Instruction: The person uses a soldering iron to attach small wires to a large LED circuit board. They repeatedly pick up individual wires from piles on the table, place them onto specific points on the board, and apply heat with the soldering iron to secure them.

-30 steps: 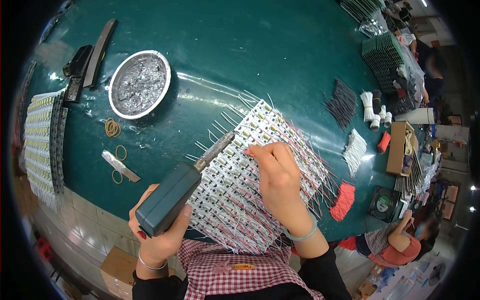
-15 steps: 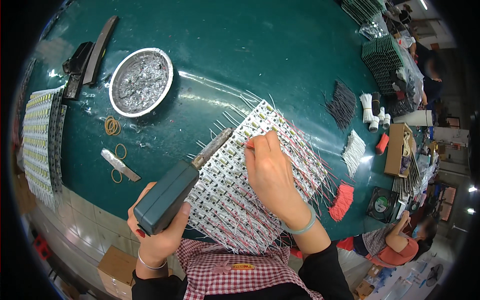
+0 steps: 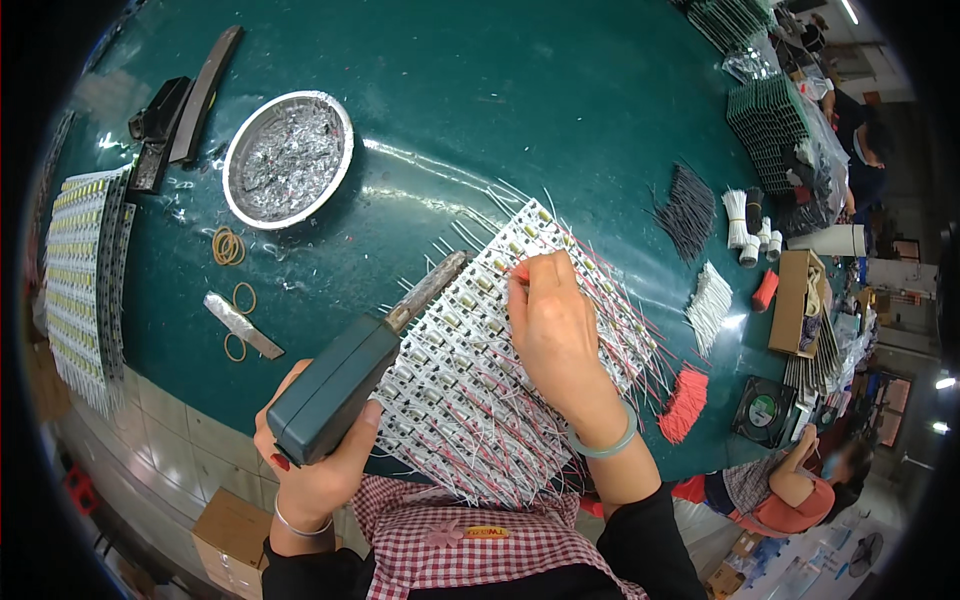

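Observation:
My left hand (image 3: 338, 462) is wrapped round a dark green, boxy hand tool (image 3: 332, 392). Its long grey metal tip (image 3: 430, 290) lies by the left edge of a white circuit board panel (image 3: 465, 345), which is full of small components. White and red wires stick out across the panel and along its edges. Over the upper part of the panel my right hand (image 3: 560, 330) is closed in a pinch. A bit of red wire (image 3: 520, 270) shows at its fingertips; the rest is hidden by the fingers.
A white-rimmed bowl (image 3: 232, 180) of silvery scraps stands at the far left, with rubber bands (image 3: 228, 246) and a metal strip (image 3: 243, 325) nearer me. Stacked panels (image 3: 85, 280) are at the left edge. Black (image 3: 686, 212), white (image 3: 708, 310) and red wire bundles (image 3: 684, 405) lie right.
My right hand has moved a little to the right over the panel, still pinched. The left hand and its tool stay almost in place.

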